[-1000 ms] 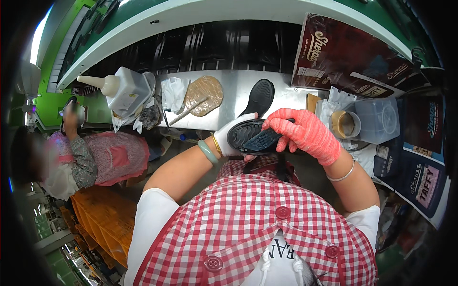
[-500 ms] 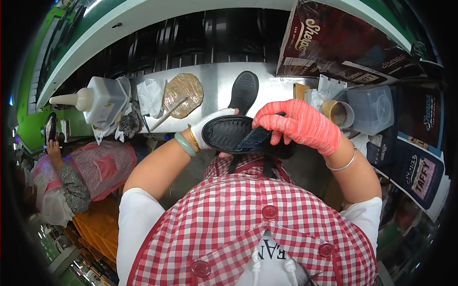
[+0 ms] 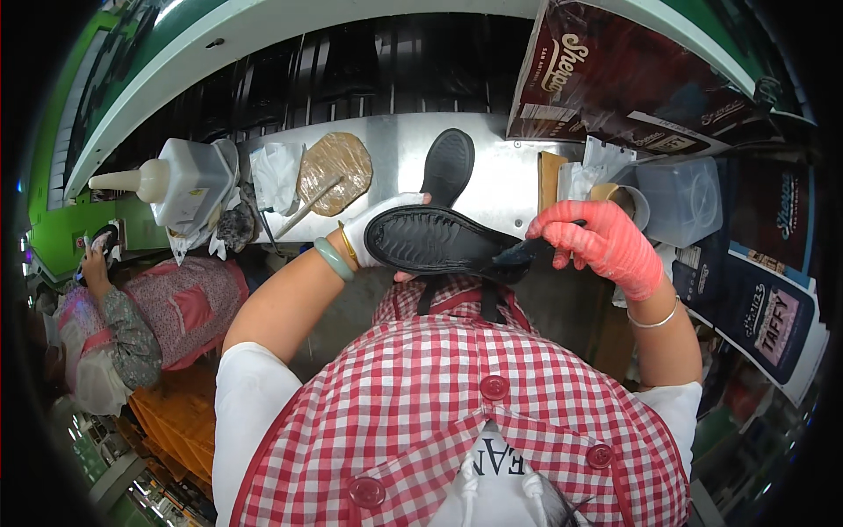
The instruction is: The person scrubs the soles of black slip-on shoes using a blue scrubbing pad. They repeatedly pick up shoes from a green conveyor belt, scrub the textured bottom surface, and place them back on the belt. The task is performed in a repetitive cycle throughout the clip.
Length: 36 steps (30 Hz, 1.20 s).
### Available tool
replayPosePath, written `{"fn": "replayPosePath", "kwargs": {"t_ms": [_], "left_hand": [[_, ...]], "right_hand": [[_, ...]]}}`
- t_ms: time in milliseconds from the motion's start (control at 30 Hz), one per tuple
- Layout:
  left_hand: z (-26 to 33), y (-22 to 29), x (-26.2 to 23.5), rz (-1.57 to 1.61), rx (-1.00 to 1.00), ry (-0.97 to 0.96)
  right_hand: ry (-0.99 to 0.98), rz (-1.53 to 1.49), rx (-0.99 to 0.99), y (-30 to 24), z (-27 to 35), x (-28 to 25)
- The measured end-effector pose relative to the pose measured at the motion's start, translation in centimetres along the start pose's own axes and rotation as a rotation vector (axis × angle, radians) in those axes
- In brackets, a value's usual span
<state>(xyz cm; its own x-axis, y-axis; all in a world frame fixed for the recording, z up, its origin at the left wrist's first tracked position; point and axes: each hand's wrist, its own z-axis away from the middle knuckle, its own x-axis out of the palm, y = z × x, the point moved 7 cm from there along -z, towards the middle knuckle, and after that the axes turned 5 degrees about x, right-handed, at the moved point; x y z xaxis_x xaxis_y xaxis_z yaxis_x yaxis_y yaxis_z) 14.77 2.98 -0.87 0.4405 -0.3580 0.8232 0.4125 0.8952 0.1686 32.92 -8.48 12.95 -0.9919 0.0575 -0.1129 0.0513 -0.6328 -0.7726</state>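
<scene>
Right hand (image 3: 599,244) has shifted rightward since the earlier frame, from mid-length of the black shoe sole (image 3: 426,241) toward its right end; gloved fingers pinch a dark flat tool (image 3: 514,255), tip over that end. Left hand (image 3: 373,221), white-gloved, grips the sole's left end, before the metal bench (image 3: 505,171)

Long black rubbery shoe sole (image 3: 421,239), dark flat brush-like tool (image 3: 520,253).
I see the sole held grooved face up, broad end left; the tool slants over its narrow right end.
</scene>
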Motion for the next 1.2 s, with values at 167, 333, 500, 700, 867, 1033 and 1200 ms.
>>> {"fn": "replayPosePath", "kwargs": {"t_ms": [167, 333, 500, 700, 867, 1033, 1200], "left_hand": [[-0.3, -0.4, 3.6, 0.057, -0.014, -0.025], [1.0, -0.3, 6.9, 0.052, 0.026, -0.015], [1.9, -1.0, 5.6, -0.135, 0.136, -0.196], [2.9, -2.5, 5.6, -0.083, 0.381, -0.135], [6.2, -1.2, 11.8, -0.125, 0.715, -0.266], [8.4, 8.7, 24.0, -0.207, 0.974, -0.318], [2.0, 14.2, 23.0, -0.155, 1.157, -0.257]], "right_hand": [[-0.017, -0.14, -0.584, -3.5, 1.4, 3.4], [0.061, 0.43, -0.988, -5.4, 3.2, 6.0], [0.105, 0.575, -0.98, -4.7, 6.2, 4.8], [0.555, 0.112, -1.04, -2.7, 11.3, 0.1], [0.995, -0.009, -1.151, 2.0, 16.0, -1.4], [1.156, -0.092, -1.186, 5.2, 19.5, -1.4], [1.23, -0.057, -1.154, 4.8, 20.1, -1.3]]}}
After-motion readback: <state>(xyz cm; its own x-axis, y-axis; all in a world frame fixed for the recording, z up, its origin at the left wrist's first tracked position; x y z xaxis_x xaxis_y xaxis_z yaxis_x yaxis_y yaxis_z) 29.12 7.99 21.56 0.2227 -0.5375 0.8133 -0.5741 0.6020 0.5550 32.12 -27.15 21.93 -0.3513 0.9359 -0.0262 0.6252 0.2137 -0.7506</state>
